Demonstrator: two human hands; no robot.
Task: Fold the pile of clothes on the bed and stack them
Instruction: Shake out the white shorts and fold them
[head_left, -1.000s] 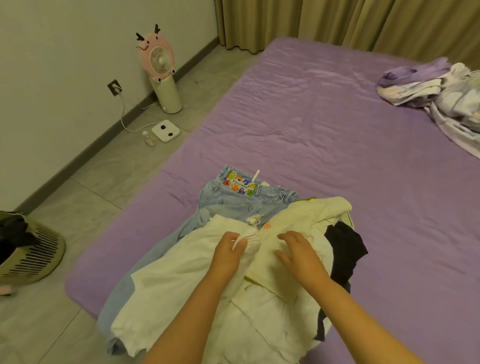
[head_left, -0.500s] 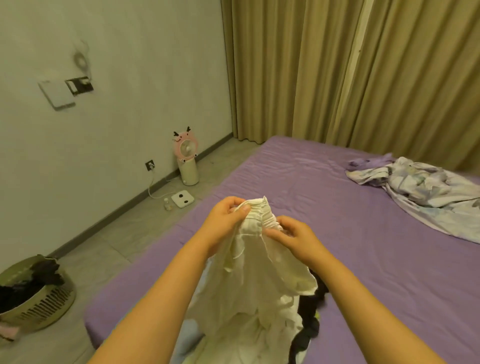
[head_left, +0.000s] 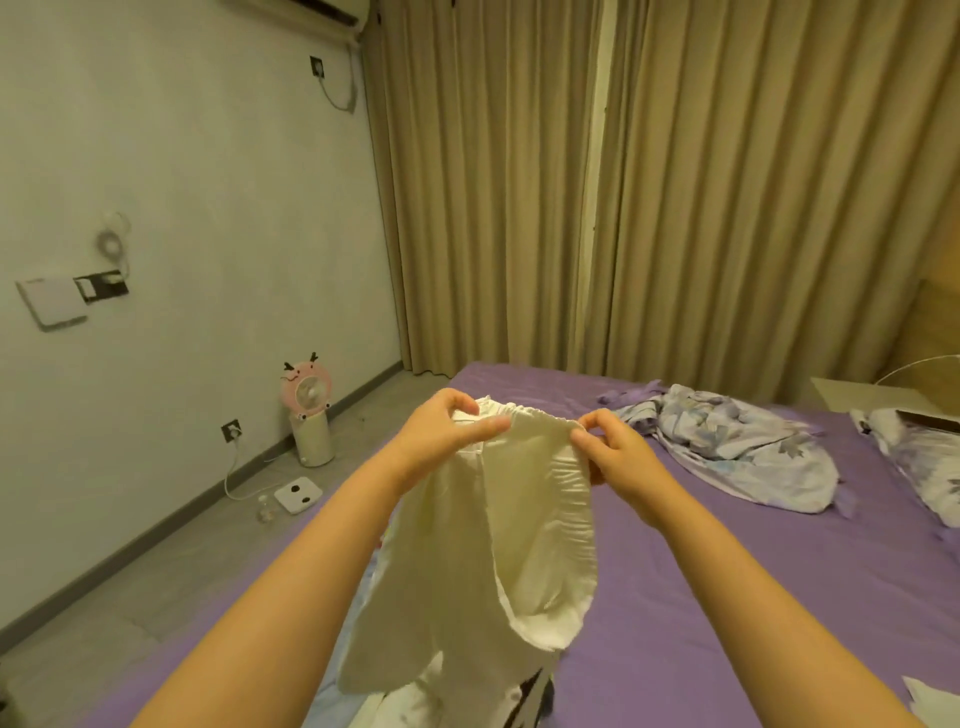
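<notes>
The left hand (head_left: 441, 441) and right hand (head_left: 618, 454) each pinch one end of the gathered waistband of the cream shorts (head_left: 498, 545), held up above the purple bed (head_left: 727, 597), hem hanging toward the clothes pile (head_left: 415, 706).

Setting: home bedroom. Bed (head_left: 753, 561) with purple sheet fills lower right of frame; crumpled floral bedding (head_left: 737, 441) at right. Full-length tan curtains (head_left: 623, 182) across top; pink fan (head_left: 307, 410) on floor at left.
</notes>
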